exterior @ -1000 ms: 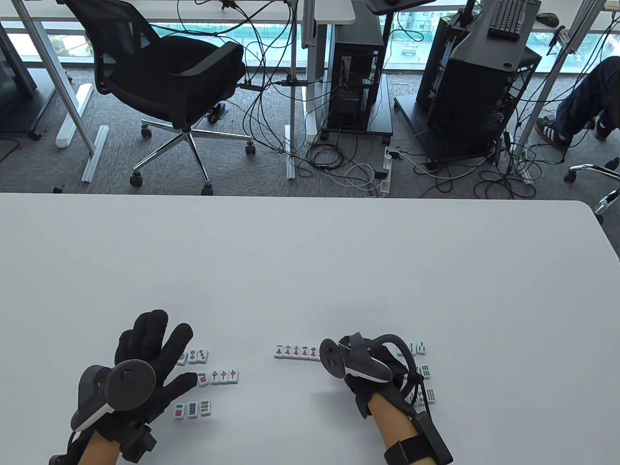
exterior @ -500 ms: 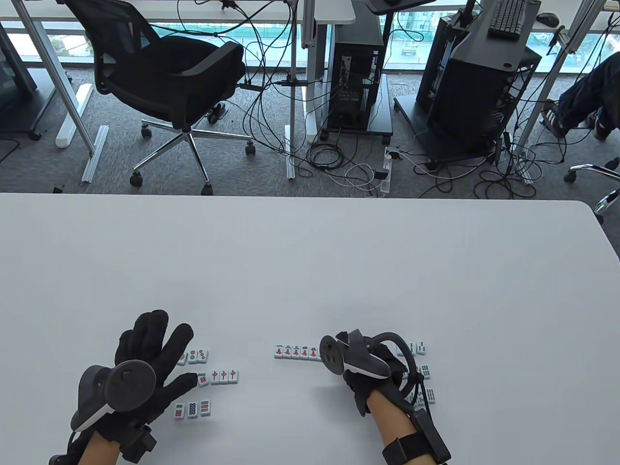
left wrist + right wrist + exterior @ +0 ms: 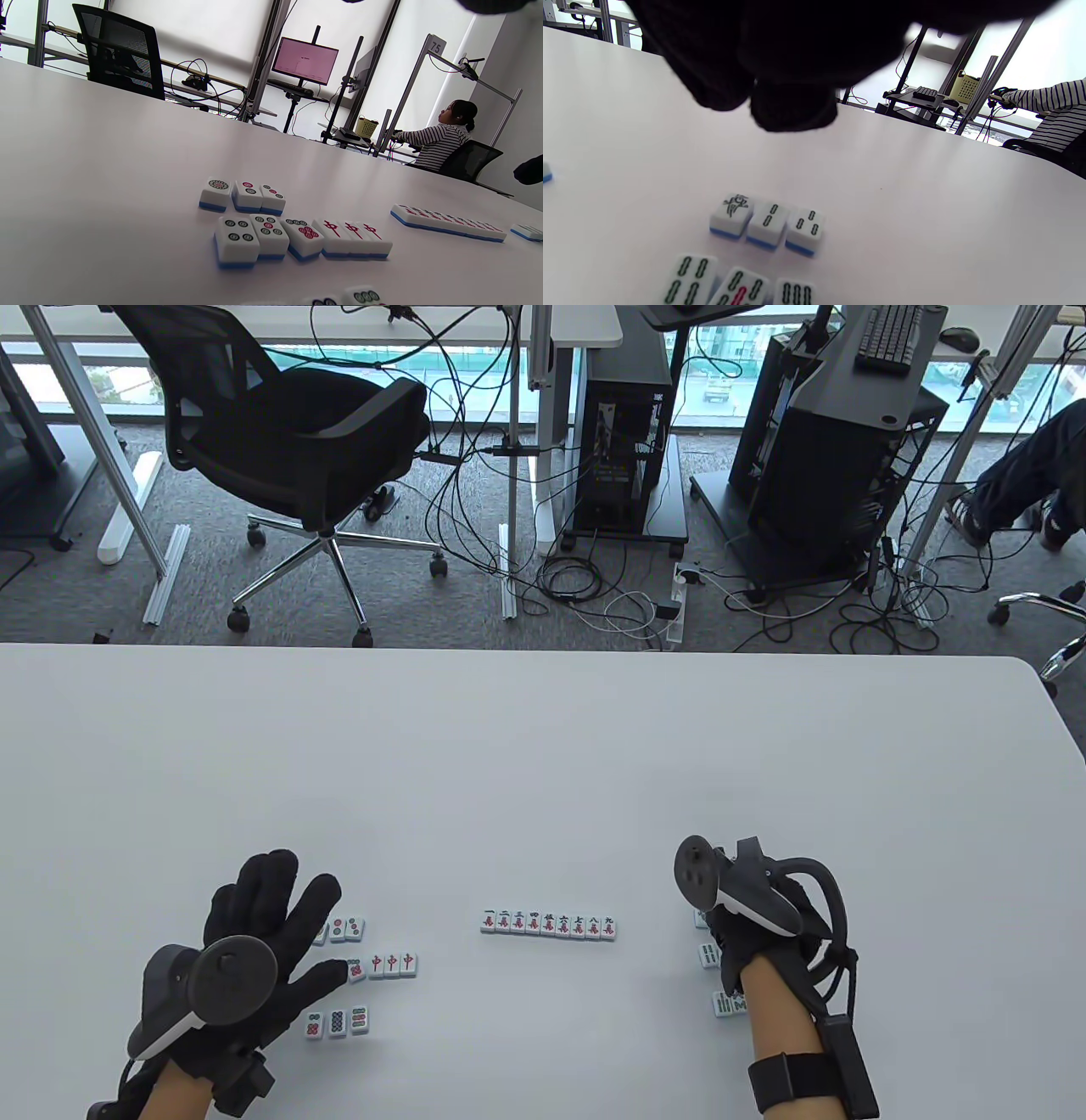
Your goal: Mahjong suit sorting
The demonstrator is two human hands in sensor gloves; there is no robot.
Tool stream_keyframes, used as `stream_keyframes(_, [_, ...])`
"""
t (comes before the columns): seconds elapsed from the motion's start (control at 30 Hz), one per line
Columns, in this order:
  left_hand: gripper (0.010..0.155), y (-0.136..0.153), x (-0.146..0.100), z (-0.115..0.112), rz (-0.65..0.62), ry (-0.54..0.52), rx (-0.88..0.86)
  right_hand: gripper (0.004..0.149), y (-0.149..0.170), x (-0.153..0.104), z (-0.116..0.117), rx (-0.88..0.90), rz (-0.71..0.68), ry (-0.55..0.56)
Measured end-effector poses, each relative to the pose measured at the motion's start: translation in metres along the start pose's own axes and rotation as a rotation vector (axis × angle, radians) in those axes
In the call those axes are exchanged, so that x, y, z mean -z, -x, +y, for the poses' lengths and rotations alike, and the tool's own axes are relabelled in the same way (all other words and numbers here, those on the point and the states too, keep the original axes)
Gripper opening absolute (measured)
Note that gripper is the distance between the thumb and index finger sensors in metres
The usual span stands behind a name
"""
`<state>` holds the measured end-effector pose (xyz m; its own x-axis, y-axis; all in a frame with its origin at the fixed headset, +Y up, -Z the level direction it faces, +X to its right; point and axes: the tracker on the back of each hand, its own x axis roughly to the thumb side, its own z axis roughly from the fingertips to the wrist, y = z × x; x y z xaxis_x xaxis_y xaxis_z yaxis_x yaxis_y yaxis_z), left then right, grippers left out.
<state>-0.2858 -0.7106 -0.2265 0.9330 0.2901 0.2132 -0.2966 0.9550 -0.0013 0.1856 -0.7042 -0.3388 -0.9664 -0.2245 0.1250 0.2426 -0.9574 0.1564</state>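
Table view: a pale grey table (image 3: 543, 763) fills the lower half; beyond it lie carpet, a black office chair (image 3: 288, 441), computer towers and tangled cables. Since half a second ago the right hand (image 3: 764, 916) has moved from the row's end to the lower right, uncovering the full row of character tiles (image 3: 549, 923), now well apart from it. That hand hangs over the bamboo tiles (image 3: 721, 980); whether its fingers are spread or curled cannot be told here. The left hand (image 3: 263, 933) lies flat in the lower left, fingers spread wide, thumb tip touching the middle row of circle and red dragon tiles (image 3: 382, 965).

Left wrist view: circle tiles (image 3: 244, 197) and red dragon tiles (image 3: 352, 239) sit in the lower centre; a seated person (image 3: 441, 140) is at right.

Right wrist view: dark fingertips (image 3: 793, 108) hang loosely from the top edge above three bamboo tiles (image 3: 768, 226), not touching them.
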Motion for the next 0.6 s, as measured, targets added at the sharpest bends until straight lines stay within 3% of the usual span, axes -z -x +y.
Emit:
stream_keyframes(0.2, [0.083,0.000,0.000,0.000,0.008,0.006,0.001,0.059,-0.012,0.014,0.032,-0.049,-0.037,-0.067])
stream_keyframes(0.4, [0.083,0.000,0.001,0.001,0.010,0.000,-0.004,0.053,-0.022,0.027,0.046,-0.053,-0.028,-0.145])
stream_keyframes(0.6, [0.082,0.000,0.001,0.000,0.009,0.002,-0.006,0.053,-0.027,0.028,0.051,-0.093,-0.037,-0.114])
